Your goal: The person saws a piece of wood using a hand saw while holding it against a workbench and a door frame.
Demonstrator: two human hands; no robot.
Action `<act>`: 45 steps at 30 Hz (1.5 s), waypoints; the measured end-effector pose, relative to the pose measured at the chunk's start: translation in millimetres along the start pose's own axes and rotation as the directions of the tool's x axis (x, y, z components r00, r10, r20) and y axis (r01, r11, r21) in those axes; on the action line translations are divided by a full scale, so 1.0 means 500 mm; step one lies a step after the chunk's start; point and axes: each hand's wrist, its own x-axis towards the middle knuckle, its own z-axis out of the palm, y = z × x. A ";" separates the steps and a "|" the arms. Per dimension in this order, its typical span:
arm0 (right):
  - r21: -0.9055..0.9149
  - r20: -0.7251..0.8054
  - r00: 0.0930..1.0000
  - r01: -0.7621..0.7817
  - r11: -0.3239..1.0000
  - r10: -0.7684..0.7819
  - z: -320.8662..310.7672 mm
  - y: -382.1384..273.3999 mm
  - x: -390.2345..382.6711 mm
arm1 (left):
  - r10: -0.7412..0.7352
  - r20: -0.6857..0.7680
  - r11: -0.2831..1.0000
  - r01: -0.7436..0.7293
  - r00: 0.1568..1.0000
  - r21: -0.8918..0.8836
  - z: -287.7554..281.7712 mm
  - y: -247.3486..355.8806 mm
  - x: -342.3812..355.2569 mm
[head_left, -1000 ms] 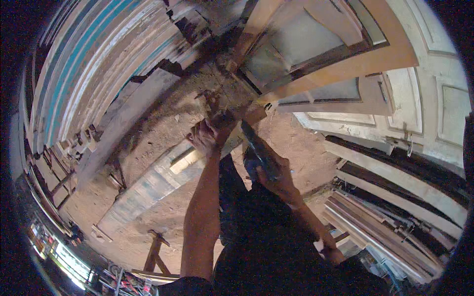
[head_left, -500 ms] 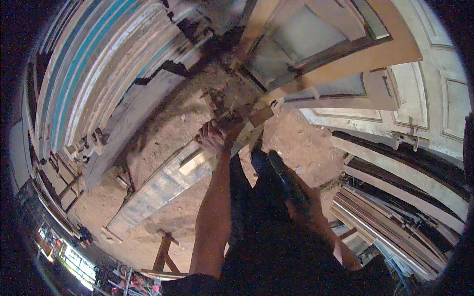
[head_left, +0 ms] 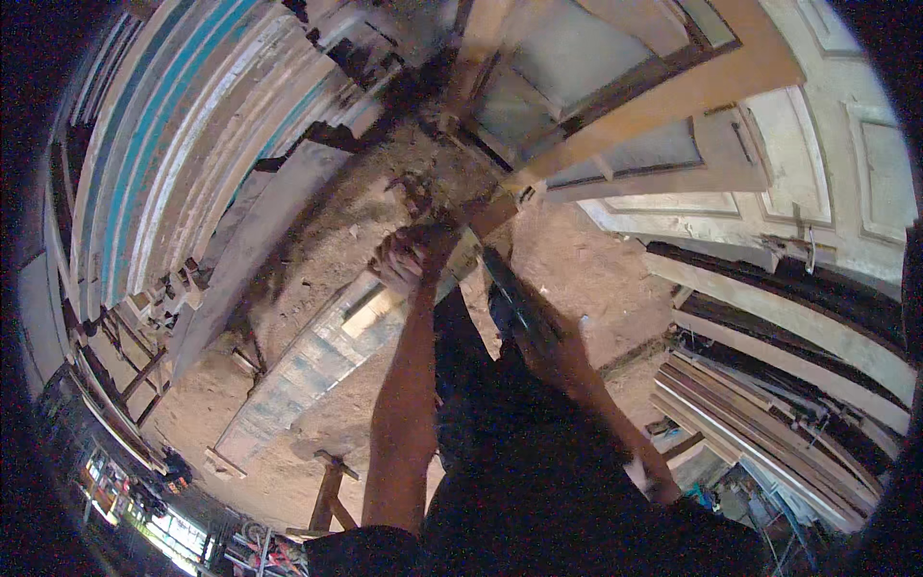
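Note:
My left hand (head_left: 409, 258) is closed over a wooden board (head_left: 488, 213) laid across the far end of a worn plank bench, pressing it down. The board's end juts out to the right past my wrist. My right hand (head_left: 553, 344) is wrapped round the near end of a handsaw (head_left: 510, 293). Its dark, narrow blade slants up and left, its tip at the board just right of my left hand; the handle is mostly hidden in my fist. A pale wood block (head_left: 373, 313) lies on the bench (head_left: 306, 363) beside my left wrist.
Boards (head_left: 192, 125), some with blue edges, stand stacked at the left. Panelled doors (head_left: 663, 125) lean at the far right. Below them lie long planks (head_left: 788, 317) and a pile of timber strips (head_left: 740, 433). A wooden trestle (head_left: 330, 495) stands near my left elbow, on the earthen floor (head_left: 596, 279).
My right hand has pushed the handsaw forward and left, bringing its blade up to the board. My left hand keeps its hold, and the view has shifted slightly.

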 end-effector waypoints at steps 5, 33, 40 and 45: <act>-0.059 -0.097 0.993 0.068 0.996 -0.073 0.011 -0.092 -0.034 | 0.006 -0.037 1.000 -0.006 0.999 0.016 0.017 -0.016 0.001; -0.183 -0.519 0.806 0.222 0.958 -0.286 -0.072 0.084 -0.115 | 0.098 -0.066 0.987 -0.088 0.993 0.136 0.189 -0.148 -0.024; -0.161 -0.512 0.813 0.227 0.961 -0.278 -0.085 0.237 -0.026 | 0.168 -0.112 0.959 -0.136 0.979 0.247 0.135 -0.090 -0.028; -0.223 -0.507 0.830 0.134 0.966 -0.232 -0.107 0.420 0.114 | -0.093 0.028 0.986 0.088 0.995 0.140 -0.018 0.037 0.005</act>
